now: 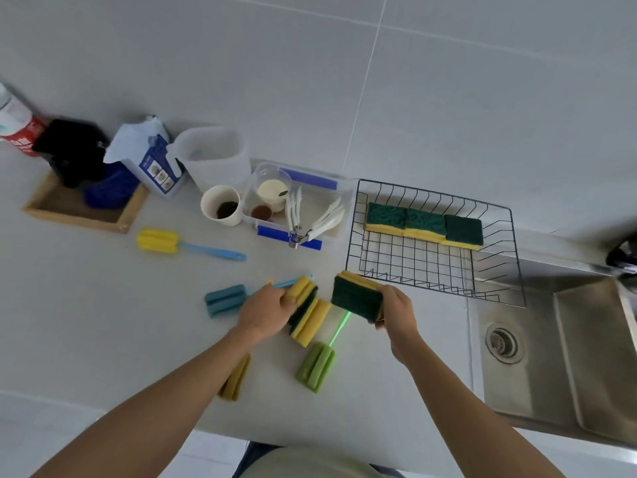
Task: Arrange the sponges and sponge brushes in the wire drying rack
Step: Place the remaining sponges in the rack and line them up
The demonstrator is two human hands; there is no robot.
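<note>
The black wire drying rack point(406, 267) stands beside the sink, with three green-and-yellow sponges point(424, 223) in a row along its back. My right hand point(396, 308) grips another green-and-yellow sponge point(356, 296), lifted just in front of the rack. My left hand point(267, 310) holds a sponge point(303, 289) at the top of a small pile of sponges point(310, 320) on the counter. Sponge brushes lie around: a yellow one with a blue handle point(158, 240), a blue one point(225, 300), a green one point(315, 365) and a mustard one point(236, 379) partly under my left forearm.
A clear plastic box point(339, 198) with cups and white utensils sits left of the rack. Beside it are a paper cup point(220, 205), a translucent jug point(213, 157), a blue-white pack point(155, 160) and a wooden tray point(82, 215). The steel sink point(551, 343) lies to the right.
</note>
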